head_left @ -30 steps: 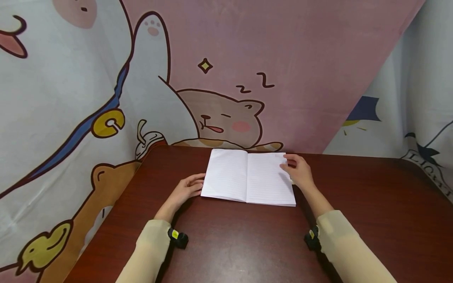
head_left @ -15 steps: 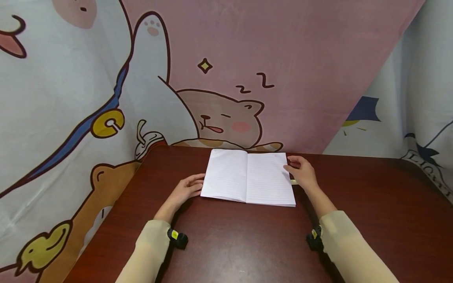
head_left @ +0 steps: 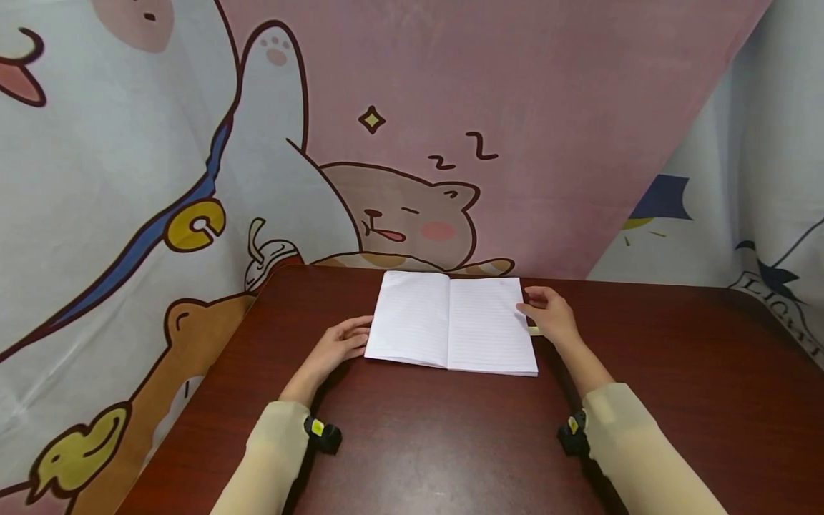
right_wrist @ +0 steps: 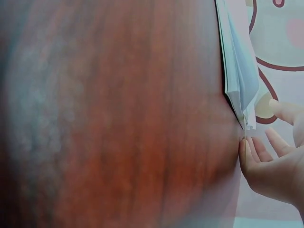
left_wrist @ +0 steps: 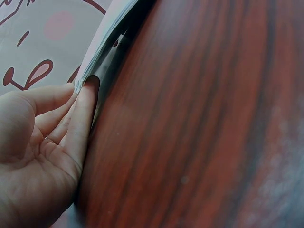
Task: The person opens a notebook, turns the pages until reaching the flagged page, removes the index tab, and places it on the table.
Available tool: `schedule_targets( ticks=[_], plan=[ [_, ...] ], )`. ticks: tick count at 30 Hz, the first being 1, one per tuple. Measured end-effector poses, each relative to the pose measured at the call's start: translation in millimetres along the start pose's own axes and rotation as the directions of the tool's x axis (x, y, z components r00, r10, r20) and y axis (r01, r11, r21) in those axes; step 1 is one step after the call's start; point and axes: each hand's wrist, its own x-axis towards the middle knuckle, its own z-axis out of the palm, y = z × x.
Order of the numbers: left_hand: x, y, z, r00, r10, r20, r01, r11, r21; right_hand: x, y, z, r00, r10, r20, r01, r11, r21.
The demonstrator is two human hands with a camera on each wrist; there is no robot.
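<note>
I see the lined notebook (head_left: 412,322) open on the brown surface (head_left: 425,443), near the far edge. The left hand's grip (head_left: 337,345) pinches its left side, thumb on top, probably so it won't slide. The right hand's grip (head_left: 550,315) is loose and wide by the other side. I can't tell if it touches the yellowish strip (head_left: 534,331) there. Behind is a cartoon cloth (head_left: 547,143).

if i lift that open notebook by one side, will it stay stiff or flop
The notebook will probably flop: its loose pages curve apart in the right wrist view. It looks fairly light, being a thin stack. Its broad, flat shape seems unlikely to roll.
</note>
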Motion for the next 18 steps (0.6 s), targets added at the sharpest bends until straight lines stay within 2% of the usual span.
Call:
schedule_targets(
  ticks=[9,18],
  plan=[
    [-0.8,-0.6,0.4,1.0,-0.004,-0.004,0.004,1.0,-0.005,1.2,4.1,-0.4,0.999,0.028,0.033,-0.028,1.0,-0.001],
    [0.0,-0.2,0.2,1.0,0.001,0.003,-0.001,1.0,-0.006,1.6,4.6,-1.7,0.997,0.02,0.069,-0.016,0.998,-0.06]
  ],
)
